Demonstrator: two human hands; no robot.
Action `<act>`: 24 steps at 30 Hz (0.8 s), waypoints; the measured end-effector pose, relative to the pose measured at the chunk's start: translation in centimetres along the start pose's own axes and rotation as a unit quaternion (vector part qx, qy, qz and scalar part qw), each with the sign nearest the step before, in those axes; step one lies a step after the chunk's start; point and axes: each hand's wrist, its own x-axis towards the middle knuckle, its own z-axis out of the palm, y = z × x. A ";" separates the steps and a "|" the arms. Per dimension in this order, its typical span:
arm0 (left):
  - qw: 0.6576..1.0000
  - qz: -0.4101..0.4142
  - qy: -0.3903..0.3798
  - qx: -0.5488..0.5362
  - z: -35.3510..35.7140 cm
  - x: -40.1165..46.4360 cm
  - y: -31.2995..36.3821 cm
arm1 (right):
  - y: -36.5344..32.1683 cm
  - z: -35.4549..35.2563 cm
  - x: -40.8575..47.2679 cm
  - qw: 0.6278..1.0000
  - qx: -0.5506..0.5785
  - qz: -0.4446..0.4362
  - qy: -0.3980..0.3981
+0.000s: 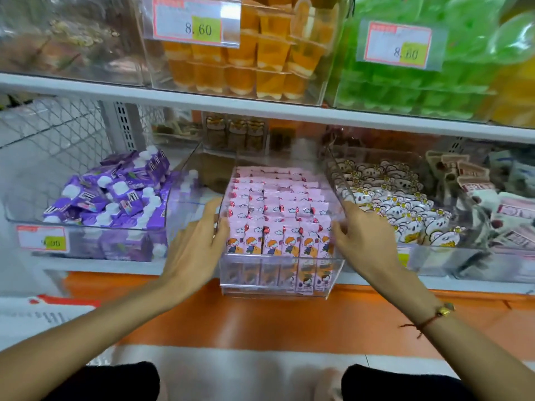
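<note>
Tipping risk: clear bin of pink packets sits between your fingers, overhanging the shelf. Left hand presses its side flat, fingers straight; right hand fingers curl on the wall. An uneven pull skews it and spills packets.

Packet bin between left grip and right grip, on lower shelf, front overhanging its edge. Pouch bin left of left grip; cartoon-packet bin right of right grip. Jelly-cup bin above both.
</note>
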 end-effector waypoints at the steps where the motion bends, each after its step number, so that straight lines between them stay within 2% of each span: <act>1: 1.000 -0.004 -0.004 -0.007 0.3 0.0 0.2 | 0.0 0.0 -0.1 1.000 -0.021 0.007 0.003; 7: 1.000 0.000 0.008 0.005 0.6 0.0 0.3 | 0.0 0.5 -0.1 1.000 -0.026 0.010 0.011; 10: 0.999 0.009 0.003 -0.033 0.1 -0.2 0.0 | 0.2 -0.1 -0.3 1.000 -0.001 0.010 -0.002; 12: 0.997 0.000 -0.009 -0.070 0.0 -0.1 -0.3 | 0.1 -0.7 0.0 0.999 -0.038 0.013 0.009; 14: 0.990 -0.025 -0.021 -0.134 0.1 0.0 -0.4 | -0.4 -1.4 0.7 0.995 -0.078 -0.016 0.055; 16: 0.981 -0.049 -0.025 -0.184 0.1 0.4 -0.4 | -1.9 -1.9 2.1 0.989 -0.069 -0.073 0.104; 17: 0.979 -0.060 -0.022 -0.196 -0.1 0.8 -0.3 | -2.9 -1.8 3.0 0.989 -0.048 -0.096 0.104; 20: 0.965 -0.090 -0.011 -0.245 -0.5 2.6 -0.2 | -6.1 0.8 7.3 0.994 0.041 -0.103 -0.005; 24: 0.955 -0.117 -0.073 -0.264 -0.1 4.1 -0.2 | -9.0 6.1 13.4 0.980 0.089 -0.092 -0.150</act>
